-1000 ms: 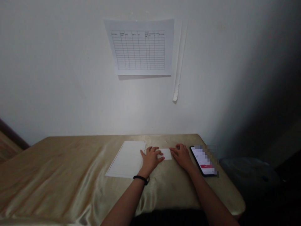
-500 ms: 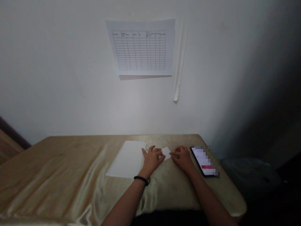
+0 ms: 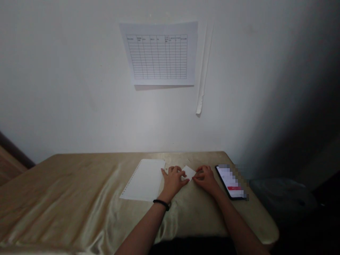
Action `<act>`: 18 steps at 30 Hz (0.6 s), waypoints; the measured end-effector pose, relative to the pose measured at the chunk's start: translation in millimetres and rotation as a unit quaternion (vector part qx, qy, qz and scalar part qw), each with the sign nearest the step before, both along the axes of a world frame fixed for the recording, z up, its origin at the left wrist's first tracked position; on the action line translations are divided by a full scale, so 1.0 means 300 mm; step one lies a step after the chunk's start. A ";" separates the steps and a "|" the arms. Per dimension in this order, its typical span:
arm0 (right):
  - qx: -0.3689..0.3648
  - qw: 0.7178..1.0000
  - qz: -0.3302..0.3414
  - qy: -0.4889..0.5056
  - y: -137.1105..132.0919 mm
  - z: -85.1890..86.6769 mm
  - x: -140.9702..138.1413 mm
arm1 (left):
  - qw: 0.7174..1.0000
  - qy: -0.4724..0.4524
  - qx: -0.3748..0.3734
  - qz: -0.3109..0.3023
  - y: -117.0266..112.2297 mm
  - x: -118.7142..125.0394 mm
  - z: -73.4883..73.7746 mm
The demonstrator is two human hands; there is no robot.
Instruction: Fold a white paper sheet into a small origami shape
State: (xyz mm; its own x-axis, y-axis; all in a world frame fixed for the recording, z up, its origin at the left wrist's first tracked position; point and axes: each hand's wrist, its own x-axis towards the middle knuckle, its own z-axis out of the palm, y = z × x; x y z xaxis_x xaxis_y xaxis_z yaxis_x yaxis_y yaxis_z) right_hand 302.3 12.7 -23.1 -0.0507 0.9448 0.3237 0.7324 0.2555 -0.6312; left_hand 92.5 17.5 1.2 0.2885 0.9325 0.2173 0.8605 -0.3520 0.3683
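A small white piece of paper (image 3: pixel 189 171) lies on the gold satin tablecloth (image 3: pixel 79 198), turned at an angle between my two hands. My left hand (image 3: pixel 174 180) presses on its left part with curled fingers; a black band sits on that wrist. My right hand (image 3: pixel 205 178) pinches the paper's right corner with fingers closed. Just left of my left hand lies a larger white sheet (image 3: pixel 145 179) with punched holes along its edge.
A phone (image 3: pixel 230 181) with a lit screen lies right of my right hand, near the table's right edge. A printed table sheet (image 3: pixel 158 53) and a white strip (image 3: pixel 203 74) hang on the wall. A dark rounded object (image 3: pixel 281 198) sits beyond the table's right side.
The small paper went from flat and wide to smaller and angled. Both hands drew closer together over it, and my right hand closed into a pinch at its corner.
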 end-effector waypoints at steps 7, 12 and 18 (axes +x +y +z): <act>0.020 0.996 -0.043 -0.069 0.000 0.012 -0.002 | 1.000 -0.003 -0.006 0.001 -0.001 0.004 0.004; 0.043 0.988 -0.097 -0.114 0.004 0.019 -0.008 | 1.000 -0.004 -0.006 0.002 0.002 0.003 0.003; 0.053 0.981 -0.135 -0.131 0.014 0.005 -0.003 | 1.000 -0.006 -0.008 0.000 0.007 0.003 -0.005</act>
